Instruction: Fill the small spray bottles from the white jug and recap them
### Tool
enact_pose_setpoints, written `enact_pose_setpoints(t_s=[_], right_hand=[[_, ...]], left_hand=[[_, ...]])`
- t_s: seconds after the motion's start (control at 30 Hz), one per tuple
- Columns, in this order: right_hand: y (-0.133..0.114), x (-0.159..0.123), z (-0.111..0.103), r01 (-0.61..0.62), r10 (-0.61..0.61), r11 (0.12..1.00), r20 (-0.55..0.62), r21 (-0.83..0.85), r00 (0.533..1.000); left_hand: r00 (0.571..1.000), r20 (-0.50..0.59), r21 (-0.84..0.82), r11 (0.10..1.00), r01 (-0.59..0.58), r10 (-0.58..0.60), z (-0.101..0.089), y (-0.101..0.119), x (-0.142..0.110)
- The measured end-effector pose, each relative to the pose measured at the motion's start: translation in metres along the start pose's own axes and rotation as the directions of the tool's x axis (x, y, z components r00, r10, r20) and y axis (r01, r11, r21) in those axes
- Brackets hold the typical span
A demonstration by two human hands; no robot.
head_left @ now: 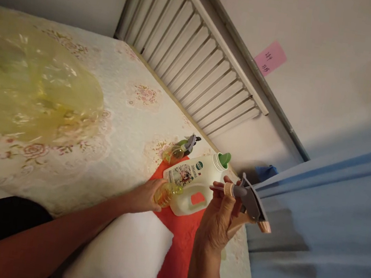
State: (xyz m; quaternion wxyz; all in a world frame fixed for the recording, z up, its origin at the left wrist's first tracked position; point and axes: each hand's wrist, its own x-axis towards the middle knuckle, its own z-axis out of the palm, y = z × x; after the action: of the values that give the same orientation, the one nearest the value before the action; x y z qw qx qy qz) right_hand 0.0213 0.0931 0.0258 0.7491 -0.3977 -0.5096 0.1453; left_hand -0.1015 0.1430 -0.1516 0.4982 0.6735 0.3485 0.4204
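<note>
My left hand (pixel 145 195) is wrapped round a small clear bottle (pixel 165 194) with yellowish liquid in it; its neck points right and carries no cap. In my right hand (pixel 216 228) is a grey trigger spray head (pixel 252 203) with a peach collar and trigger, held apart from the bottle. Between and just beyond the hands is a large white jug (pixel 197 177) with a printed label and a green spout at its mouth. Behind the jug lies another spray bottle (pixel 178 151) with a grey and black head.
A red sheet (pixel 177 248) lies under the jug on the flowered tablecloth (pixel 127 131). White fluffy material (pixel 124 254) is in front. A yellow plastic bag (pixel 37 86) covers the left. A radiator (pixel 197 53) lines the wall; a blue curtain (pixel 325 223) hangs at right.
</note>
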Motion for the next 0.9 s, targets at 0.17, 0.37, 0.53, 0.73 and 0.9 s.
enact_pose_setpoints(t_s=[0.17,0.37,0.53,0.73,0.9], right_hand=[[0.005,0.000,0.001,-0.049,0.047,0.997,-0.037,-0.055,0.998],[0.026,-0.013,0.000,-0.096,0.092,0.971,-0.026,-0.221,0.995],[0.054,-0.031,-0.016,-0.152,0.190,0.900,0.054,-0.409,0.980],[0.085,-0.052,-0.037,-0.096,0.205,0.784,0.109,-0.613,0.973],[0.095,-0.060,-0.044,0.017,0.163,0.757,0.214,-0.654,0.963]], left_hand=[[1.000,0.015,0.053,0.998,-0.019,0.018,0.001,-0.002,0.001],[0.999,0.006,0.053,0.998,-0.032,0.032,0.004,-0.011,0.002],[0.999,0.001,0.080,0.996,-0.032,0.032,0.005,-0.015,0.003],[1.000,0.010,0.080,0.997,-0.024,0.023,0.004,-0.010,0.003],[1.000,0.011,0.104,0.994,-0.014,0.012,0.003,-0.007,0.003]])
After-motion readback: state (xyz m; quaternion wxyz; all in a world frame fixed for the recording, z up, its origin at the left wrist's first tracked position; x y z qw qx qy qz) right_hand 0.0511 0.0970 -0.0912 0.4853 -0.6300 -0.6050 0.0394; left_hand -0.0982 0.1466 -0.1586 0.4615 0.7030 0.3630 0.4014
